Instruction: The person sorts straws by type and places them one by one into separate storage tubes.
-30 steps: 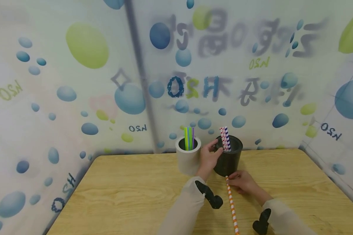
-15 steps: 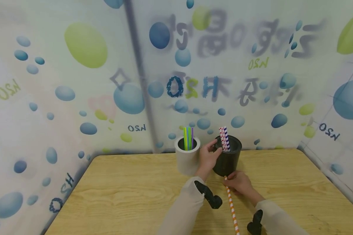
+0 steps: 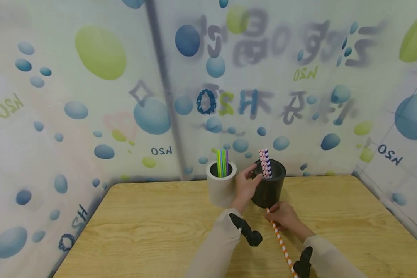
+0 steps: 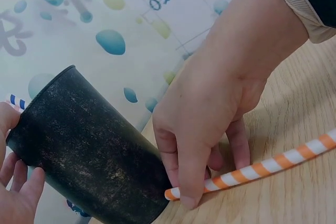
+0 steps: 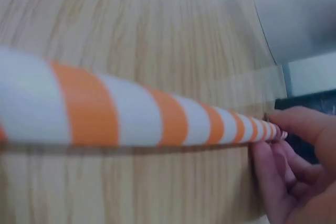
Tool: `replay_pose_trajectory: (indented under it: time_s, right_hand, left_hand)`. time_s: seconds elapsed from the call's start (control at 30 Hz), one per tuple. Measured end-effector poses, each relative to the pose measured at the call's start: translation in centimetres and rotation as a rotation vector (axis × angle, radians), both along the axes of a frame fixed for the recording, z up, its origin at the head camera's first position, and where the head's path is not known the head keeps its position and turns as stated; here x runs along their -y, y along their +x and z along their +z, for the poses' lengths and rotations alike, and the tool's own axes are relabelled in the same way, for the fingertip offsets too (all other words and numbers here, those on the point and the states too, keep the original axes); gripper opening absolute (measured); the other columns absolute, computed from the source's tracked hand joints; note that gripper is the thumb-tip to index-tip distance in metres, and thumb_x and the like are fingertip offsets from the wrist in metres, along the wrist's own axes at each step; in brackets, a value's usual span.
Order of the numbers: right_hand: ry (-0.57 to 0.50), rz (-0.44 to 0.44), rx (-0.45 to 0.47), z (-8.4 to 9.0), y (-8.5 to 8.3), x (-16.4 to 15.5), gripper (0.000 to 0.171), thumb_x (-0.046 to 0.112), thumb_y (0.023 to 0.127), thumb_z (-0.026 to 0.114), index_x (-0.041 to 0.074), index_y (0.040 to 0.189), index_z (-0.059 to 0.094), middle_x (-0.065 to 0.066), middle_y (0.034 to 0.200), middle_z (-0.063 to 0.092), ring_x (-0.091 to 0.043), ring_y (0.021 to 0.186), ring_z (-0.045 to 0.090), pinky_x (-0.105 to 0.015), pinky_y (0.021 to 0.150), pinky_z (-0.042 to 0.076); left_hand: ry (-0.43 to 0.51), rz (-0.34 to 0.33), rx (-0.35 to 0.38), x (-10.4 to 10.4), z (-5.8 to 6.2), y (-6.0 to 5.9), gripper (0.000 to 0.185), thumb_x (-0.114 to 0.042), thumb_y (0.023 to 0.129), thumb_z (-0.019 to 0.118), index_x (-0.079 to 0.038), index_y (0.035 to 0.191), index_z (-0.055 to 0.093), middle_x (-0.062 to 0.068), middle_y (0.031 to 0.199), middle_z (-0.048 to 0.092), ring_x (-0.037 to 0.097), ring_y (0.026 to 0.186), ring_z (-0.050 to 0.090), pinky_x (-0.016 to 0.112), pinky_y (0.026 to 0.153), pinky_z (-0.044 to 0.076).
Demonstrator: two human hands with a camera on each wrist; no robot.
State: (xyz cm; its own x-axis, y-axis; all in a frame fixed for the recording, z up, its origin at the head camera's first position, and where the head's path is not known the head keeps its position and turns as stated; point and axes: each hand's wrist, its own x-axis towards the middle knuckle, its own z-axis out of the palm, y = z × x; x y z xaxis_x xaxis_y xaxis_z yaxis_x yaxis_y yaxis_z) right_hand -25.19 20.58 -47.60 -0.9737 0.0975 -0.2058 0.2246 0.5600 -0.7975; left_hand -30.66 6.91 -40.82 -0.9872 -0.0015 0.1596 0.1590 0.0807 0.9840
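A person sits at a light wooden table (image 3: 153,231) that fills the lower part of the head view, with a wall covering printed in blue and green bubbles behind it.

Near the centre of the frame, at the table's far edge, stand two cups side by side. The white cup (image 3: 221,189) on the left holds a bunch of green and purple straws (image 3: 222,163). The black cup (image 3: 268,185) just to its right holds red-and-white and blue-and-white striped straws (image 3: 265,164), standing upright against its near-left rim.

The left hand (image 3: 246,186) reaches up from the lower centre and grips the black cup on its left side, thumb at the rim and fingers curled round the wall (the left wrist view shows those fingertips (image 4: 21,182) pressed against the cup at the lower left of that frame).

The right hand (image 3: 285,217) rests on the table just below the black cup. Its thumb and fingers are pinched together on the top end of an orange-and-white striped straw (image 3: 281,241). That straw lies flat on the table, its held tip close to the base of the black cup, and runs down and slightly right towards the bottom edge of the frame, beside the right sleeve (image 3: 328,256).
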Motion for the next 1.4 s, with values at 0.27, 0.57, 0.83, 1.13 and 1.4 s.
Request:
replay_pose_trajectory:
  time_s: [0.27,0.57,0.83,1.13,1.4]
  right_hand:
    - [-0.180,0.092,0.068,0.4,0.0,-2.3,0.031,0.014,0.080,0.068,-0.006,0.102,0.060,-0.006,0.079,0.056,-0.017,0.062,0.052,-0.033,0.048,0.050]
    - [-0.276,0.120,-0.010,4.8,0.2,-5.8,0.041,0.019,0.087,0.062,-0.009,0.113,0.050,-0.012,0.092,0.062,-0.019,0.075,0.059,-0.038,0.059,0.054]
    - [-0.318,0.125,-0.235,10.2,-0.5,-7.0,0.040,0.020,0.089,0.061,-0.009,0.112,0.047,0.002,0.081,0.060,-0.013,0.073,0.060,-0.038,0.061,0.054]
    - [-0.308,0.084,-0.494,16.2,-2.4,-5.9,0.039,0.020,0.089,0.060,-0.007,0.114,0.047,0.007,0.082,0.058,-0.006,0.071,0.060,-0.033,0.059,0.054]
    - [-0.311,0.089,-0.629,20.6,-4.3,-4.5,0.025,0.018,0.089,0.059,0.005,0.109,0.053,0.002,0.086,0.056,-0.005,0.074,0.059,-0.027,0.057,0.053]
  left_hand:
    - [-0.008,-0.003,0.011,0.0,0.1,0.1,0.036,-0.011,0.082,0.068,-0.010,0.117,0.064,0.004,0.117,0.058,0.016,0.095,0.053,0.028,0.076,0.049]
    - [0.009,0.006,-0.003,-0.1,0.1,0.1,0.037,-0.008,0.080,0.069,-0.007,0.116,0.064,0.005,0.113,0.060,0.014,0.090,0.053,0.024,0.072,0.049]
    - [-0.007,0.014,0.022,-0.1,0.2,0.1,0.036,-0.010,0.081,0.069,-0.010,0.117,0.064,0.004,0.116,0.059,0.016,0.094,0.053,0.027,0.078,0.048]
    - [-0.021,-0.003,0.057,-0.1,0.2,0.1,0.036,-0.012,0.082,0.068,-0.013,0.118,0.063,0.003,0.119,0.058,0.019,0.100,0.054,0.031,0.083,0.048]
    - [-0.015,-0.004,0.032,-0.1,0.1,-0.2,0.036,-0.010,0.082,0.068,-0.011,0.117,0.064,0.004,0.118,0.058,0.017,0.097,0.054,0.030,0.081,0.048]
